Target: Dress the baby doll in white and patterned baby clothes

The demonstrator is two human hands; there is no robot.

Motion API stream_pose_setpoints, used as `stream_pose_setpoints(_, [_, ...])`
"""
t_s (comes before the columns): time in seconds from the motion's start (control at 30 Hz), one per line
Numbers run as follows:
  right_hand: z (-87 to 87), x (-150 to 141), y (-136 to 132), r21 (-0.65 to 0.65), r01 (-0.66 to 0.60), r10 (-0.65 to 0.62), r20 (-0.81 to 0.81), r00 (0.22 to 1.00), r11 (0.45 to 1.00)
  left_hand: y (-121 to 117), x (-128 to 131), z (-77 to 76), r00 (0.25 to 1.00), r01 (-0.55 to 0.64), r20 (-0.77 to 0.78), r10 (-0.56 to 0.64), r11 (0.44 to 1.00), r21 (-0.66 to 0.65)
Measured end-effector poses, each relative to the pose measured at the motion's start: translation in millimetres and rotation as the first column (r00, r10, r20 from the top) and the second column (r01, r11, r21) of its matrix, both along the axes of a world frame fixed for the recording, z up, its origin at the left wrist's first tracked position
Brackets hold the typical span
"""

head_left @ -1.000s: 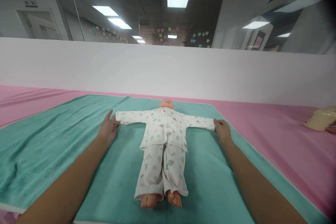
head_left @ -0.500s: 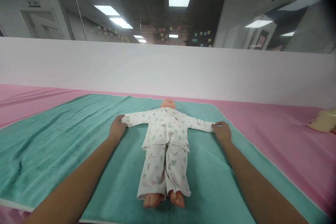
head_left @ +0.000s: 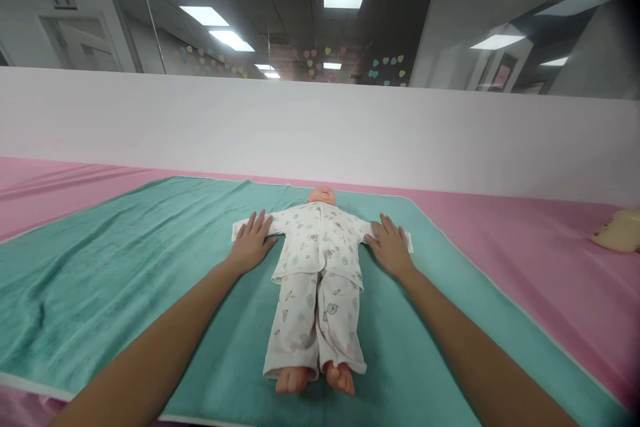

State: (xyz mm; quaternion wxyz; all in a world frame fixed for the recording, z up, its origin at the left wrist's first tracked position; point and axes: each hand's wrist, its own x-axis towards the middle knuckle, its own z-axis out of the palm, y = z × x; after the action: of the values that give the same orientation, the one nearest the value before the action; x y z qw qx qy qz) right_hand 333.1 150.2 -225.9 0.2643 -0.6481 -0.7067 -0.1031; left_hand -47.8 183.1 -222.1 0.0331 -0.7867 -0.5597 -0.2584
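A baby doll (head_left: 323, 195) lies on its back, feet towards me, on a teal towel (head_left: 150, 267). It wears a white patterned pajama top (head_left: 320, 240) with both sleeves stretched out sideways, and matching pajama pants (head_left: 315, 320). Across the sleeve on the left lies my left hand (head_left: 251, 242), flat with its fingers spread. My right hand (head_left: 393, 245) rests the same way over the other sleeve, whose cuff shows past the fingers. The doll's bare feet stick out of the pant legs; its hands do not show.
Pink cloth (head_left: 530, 247) lies under and around the towel. Behind it runs a low white wall (head_left: 320, 127), with a mirror or glass pane above reflecting ceiling lights. A pale yellow object (head_left: 619, 230), partly cut off, sits at the far right edge.
Both hands have let go of the sleeve cuffs and moved inward along the sleeves. Their fingers have gone from pinching to lying flat and spread.
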Motion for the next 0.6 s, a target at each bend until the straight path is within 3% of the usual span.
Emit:
stream_pose_setpoints(0.13, [-8.2,-1.7,2.2,-0.156,-0.117,0.117,-0.007,0.993,0.981,-2.0,3.5,-3.4,0.999,0.010,-0.037,-0.015,0.993,-0.122])
stream_pose_setpoints(0.37, [-13.9,15.5,8.5,-0.261,-0.010,0.002,-0.033,0.999,0.965,2.1,-2.4,-0.4,0.995,-0.066,0.057,0.079,0.978,-0.198])
stream_pose_setpoints(0.6, [-5.0,22.8,3.8,-0.344,-0.040,0.004,-0.105,0.994,0.938,12.8,-7.2,-2.4,0.985,-0.157,0.029,0.169,0.960,-0.233])
